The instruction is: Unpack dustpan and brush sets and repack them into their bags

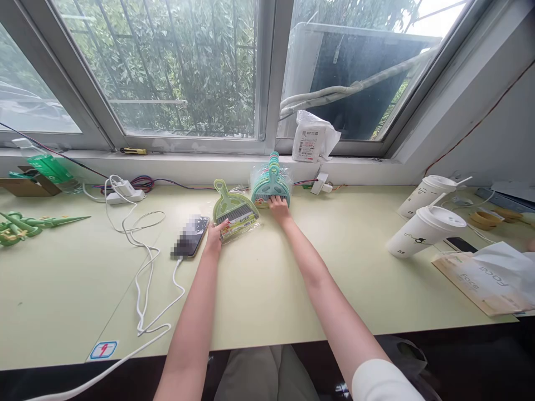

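Observation:
A light green mini dustpan and brush set [235,210] in a clear wrapper is tilted over the table. My left hand [216,234] is closed on its lower left corner, thumb on the front. To its right, by the window wall, stands a stack of similar sets, with a teal dustpan and brush set [272,181] at the front. My right hand [278,208] reaches to the lower edge of this front set, its fingers curled against it. Whether those fingers grip the set or just touch it, I cannot tell.
A phone [193,236] on a white charging cable [146,278] lies left of my left hand. Two white lidded cups [424,231] and a tissue pack [480,281] stand at the right. A power strip [125,196], a green bottle [50,164] and a wrapped white box [311,139] are farther back.

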The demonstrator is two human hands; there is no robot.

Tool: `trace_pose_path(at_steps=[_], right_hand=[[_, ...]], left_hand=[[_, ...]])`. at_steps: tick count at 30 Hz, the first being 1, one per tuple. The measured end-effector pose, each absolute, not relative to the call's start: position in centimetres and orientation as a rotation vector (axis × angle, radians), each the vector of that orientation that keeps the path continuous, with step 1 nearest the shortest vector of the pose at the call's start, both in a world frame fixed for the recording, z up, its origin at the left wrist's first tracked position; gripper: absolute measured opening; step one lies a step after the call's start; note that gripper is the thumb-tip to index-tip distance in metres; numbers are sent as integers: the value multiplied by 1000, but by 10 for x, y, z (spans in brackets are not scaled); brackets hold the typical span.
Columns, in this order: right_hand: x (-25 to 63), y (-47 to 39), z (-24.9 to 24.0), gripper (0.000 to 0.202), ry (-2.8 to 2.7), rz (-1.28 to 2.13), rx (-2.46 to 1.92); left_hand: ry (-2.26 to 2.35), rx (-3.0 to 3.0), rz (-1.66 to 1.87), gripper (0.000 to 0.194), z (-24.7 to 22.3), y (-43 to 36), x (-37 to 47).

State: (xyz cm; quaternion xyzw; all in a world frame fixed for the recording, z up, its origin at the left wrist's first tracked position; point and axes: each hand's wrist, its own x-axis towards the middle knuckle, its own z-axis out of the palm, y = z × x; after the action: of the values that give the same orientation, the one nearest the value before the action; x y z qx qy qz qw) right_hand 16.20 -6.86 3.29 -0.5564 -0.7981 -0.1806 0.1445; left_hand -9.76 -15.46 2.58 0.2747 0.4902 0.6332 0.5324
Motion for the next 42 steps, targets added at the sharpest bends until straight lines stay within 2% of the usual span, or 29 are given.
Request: trace_pose_path(at_steps=[14, 21, 27, 31, 34, 38, 42], right_hand=[[173, -74, 30, 39, -2408, -669, -1513], [171, -109, 22, 40, -2393, -439, -1314], [160, -169, 40, 37, -2066, -256, -1065], [148, -209, 50, 24, -2142, -28, -994], [145, -229, 48, 25, -1978, 236, -1070], [150, -242, 38, 34, -1392, 806, -1181], [159, -247, 33, 31, -940, 1200, -1013]], left_hand=[[1035, 604, 1526, 35, 31, -148, -97], [848, 523, 1521, 21, 37, -152, -97], [787, 597, 1486, 26, 40, -167, -87], [746, 622, 1423, 20, 40, -181, -64], [740, 627, 1409, 17, 38, -193, -47], [742, 693, 1382, 37, 36, -210, -34], [664, 834, 1315, 59, 38, -225, -29]])
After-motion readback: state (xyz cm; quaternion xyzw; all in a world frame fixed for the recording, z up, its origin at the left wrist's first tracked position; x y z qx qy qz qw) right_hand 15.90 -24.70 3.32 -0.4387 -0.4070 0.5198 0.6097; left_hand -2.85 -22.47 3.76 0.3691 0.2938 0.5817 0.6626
